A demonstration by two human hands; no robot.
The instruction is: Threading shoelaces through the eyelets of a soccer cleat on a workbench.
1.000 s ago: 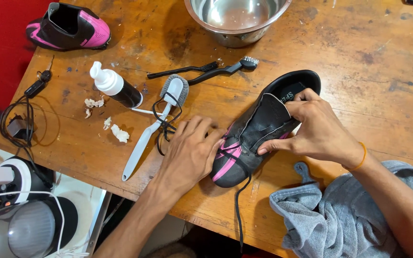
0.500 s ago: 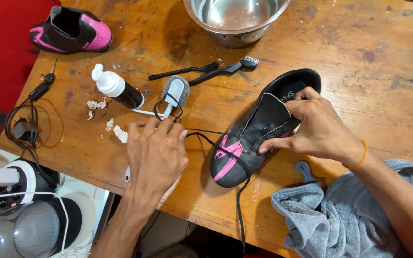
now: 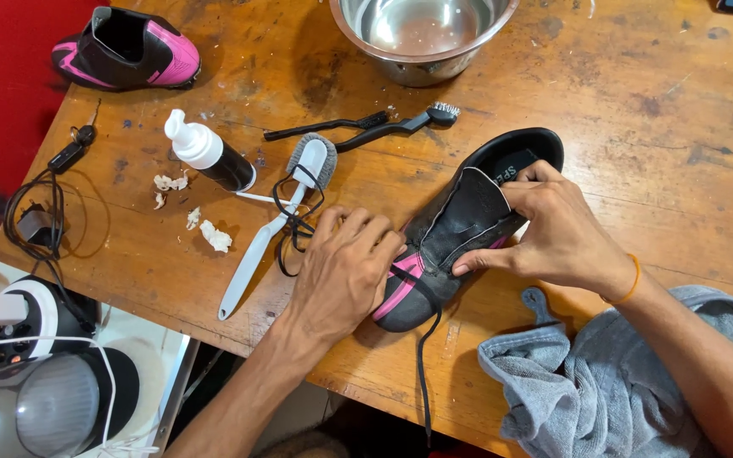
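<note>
Pinching the black-and-pink shoe at its tongue with my right hand, I lay my left hand flat, fingers together, over its toe and black lace.

We see a black shoe with a bright pink stripe and a black lace. A second shoe is black and pink too. The table is brown wood with dark spots. The bowl is shiny silver. The long brush is pale grey, the towel is grey-blue, and the bottle is black with a white top
</note>
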